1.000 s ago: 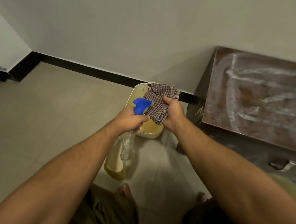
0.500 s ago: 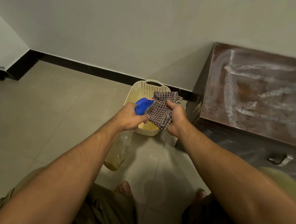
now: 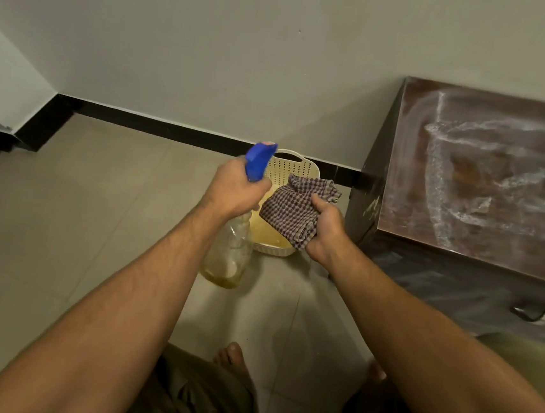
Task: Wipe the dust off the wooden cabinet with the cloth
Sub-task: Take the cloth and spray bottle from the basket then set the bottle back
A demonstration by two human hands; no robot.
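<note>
A dark wooden cabinet [image 3: 486, 180] stands at the right against the wall, its top streaked with white dust. My right hand [image 3: 325, 228] grips a checked cloth [image 3: 292, 210], bunched, just left of the cabinet's corner. My left hand [image 3: 234, 191] holds a clear spray bottle [image 3: 229, 255] by its neck; the bottle has a blue trigger head [image 3: 258, 160] and a little yellowish liquid at the bottom. The blue head points up and to the right, close to the cloth.
A cream perforated plastic basket [image 3: 289, 168] sits on the tiled floor by the black skirting, under my hands. A metal handle [image 3: 538, 313] shows on the cabinet's front. My bare feet [image 3: 231, 357] are below on the floor.
The blue spray head has tilted from pointing at the cloth to pointing up. The cloth and my right hand have shifted slightly right of it.
</note>
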